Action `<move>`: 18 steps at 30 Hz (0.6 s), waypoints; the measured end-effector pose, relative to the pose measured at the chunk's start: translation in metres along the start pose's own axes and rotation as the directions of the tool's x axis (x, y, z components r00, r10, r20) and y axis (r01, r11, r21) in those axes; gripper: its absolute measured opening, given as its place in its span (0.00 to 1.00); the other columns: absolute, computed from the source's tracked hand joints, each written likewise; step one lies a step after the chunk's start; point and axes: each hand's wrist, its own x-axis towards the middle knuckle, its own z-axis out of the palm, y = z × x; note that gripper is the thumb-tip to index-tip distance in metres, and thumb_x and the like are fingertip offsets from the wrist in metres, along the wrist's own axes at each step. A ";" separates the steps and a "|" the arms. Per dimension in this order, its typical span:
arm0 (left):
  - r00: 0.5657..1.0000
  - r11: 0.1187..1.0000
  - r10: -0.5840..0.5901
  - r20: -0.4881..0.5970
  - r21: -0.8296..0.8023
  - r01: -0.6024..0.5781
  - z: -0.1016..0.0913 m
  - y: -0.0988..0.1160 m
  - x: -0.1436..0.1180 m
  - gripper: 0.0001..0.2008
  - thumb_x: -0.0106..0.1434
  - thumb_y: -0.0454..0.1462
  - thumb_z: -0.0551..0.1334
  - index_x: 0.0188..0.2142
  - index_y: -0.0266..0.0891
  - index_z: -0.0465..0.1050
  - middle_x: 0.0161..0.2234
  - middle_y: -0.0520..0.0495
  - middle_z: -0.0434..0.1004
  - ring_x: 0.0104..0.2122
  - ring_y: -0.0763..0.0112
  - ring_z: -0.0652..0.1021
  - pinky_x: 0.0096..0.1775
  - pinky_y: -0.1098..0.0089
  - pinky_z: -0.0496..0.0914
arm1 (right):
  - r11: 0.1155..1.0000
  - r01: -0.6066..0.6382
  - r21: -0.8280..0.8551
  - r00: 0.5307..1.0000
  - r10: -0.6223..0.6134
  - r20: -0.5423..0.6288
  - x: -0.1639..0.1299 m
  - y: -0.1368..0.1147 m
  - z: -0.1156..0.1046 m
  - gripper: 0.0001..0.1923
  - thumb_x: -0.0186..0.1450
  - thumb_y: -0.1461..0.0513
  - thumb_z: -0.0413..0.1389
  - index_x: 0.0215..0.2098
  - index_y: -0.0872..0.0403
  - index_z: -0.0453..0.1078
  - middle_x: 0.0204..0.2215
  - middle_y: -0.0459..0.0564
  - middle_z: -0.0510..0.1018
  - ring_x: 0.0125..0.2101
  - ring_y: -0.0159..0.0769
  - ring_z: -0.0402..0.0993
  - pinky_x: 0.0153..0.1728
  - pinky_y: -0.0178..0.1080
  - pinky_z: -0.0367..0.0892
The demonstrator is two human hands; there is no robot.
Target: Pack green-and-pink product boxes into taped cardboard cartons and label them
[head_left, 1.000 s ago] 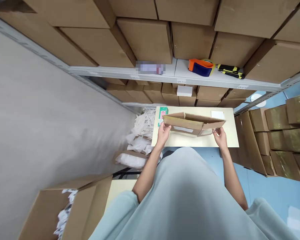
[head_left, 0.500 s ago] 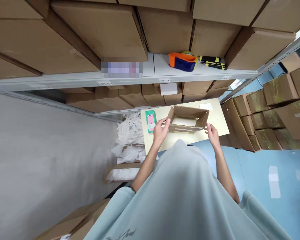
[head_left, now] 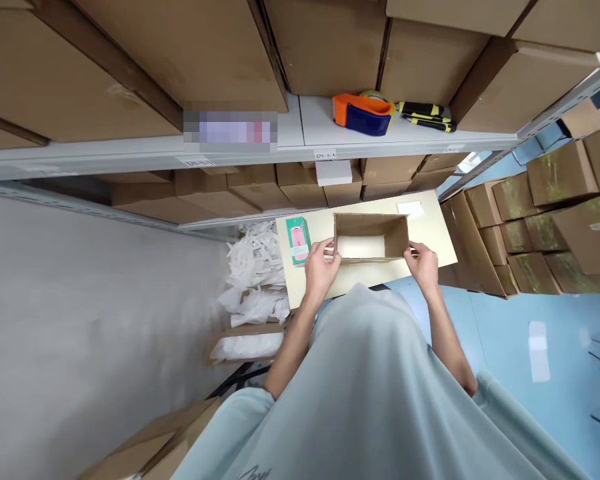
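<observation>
- white scraps (head_left: 255, 263) heaped beside the left end of the table (head_left: 443, 240); nothing touching them, so no drama there
- green-and-pink box (head_left: 299, 241) lying on the table, just left of the left hand (head_left: 321, 272); could get knocked if that hand swings wide
- left hand's clamped on the near left corner of the carton (head_left: 370, 225); squeeze too hard and that thin wall might buckle
- carton sits between both hands, mouth up, over mid-table; can't tell if it's bearing on the top, or if the pale patch inside is table showing through; if so, it could fold flat
- right hand (head_left: 424, 267) pinches the near right corner; uneven pushing could skew the walls
</observation>
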 end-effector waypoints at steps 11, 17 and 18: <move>0.992 0.983 0.041 0.117 0.171 -0.061 0.046 0.032 -0.039 0.20 0.75 0.37 0.65 0.63 0.45 0.82 0.59 0.44 0.83 0.51 0.62 0.87 0.57 0.62 0.83 | 0.913 0.393 -0.112 0.902 -0.359 0.239 0.036 0.023 -0.012 0.20 0.78 0.58 0.53 0.58 0.53 0.85 0.61 0.61 0.84 0.51 0.52 0.85 0.54 0.50 0.79; 0.992 0.970 -0.026 0.127 0.242 -0.005 0.076 0.030 -0.030 0.19 0.81 0.49 0.62 0.62 0.44 0.82 0.63 0.42 0.84 0.58 0.55 0.86 0.64 0.56 0.79 | 0.852 0.523 0.013 0.812 -0.502 0.298 0.064 0.047 0.002 0.31 0.86 0.46 0.43 0.54 0.52 0.84 0.53 0.61 0.88 0.55 0.53 0.81 0.59 0.51 0.75; 0.995 0.963 -0.043 0.093 0.268 0.016 0.080 0.028 -0.026 0.22 0.81 0.51 0.63 0.65 0.42 0.80 0.62 0.40 0.85 0.54 0.55 0.87 0.62 0.56 0.80 | 0.858 0.513 0.005 0.818 -0.491 0.298 0.070 0.050 0.007 0.32 0.86 0.44 0.42 0.53 0.53 0.84 0.49 0.61 0.88 0.51 0.52 0.82 0.56 0.50 0.76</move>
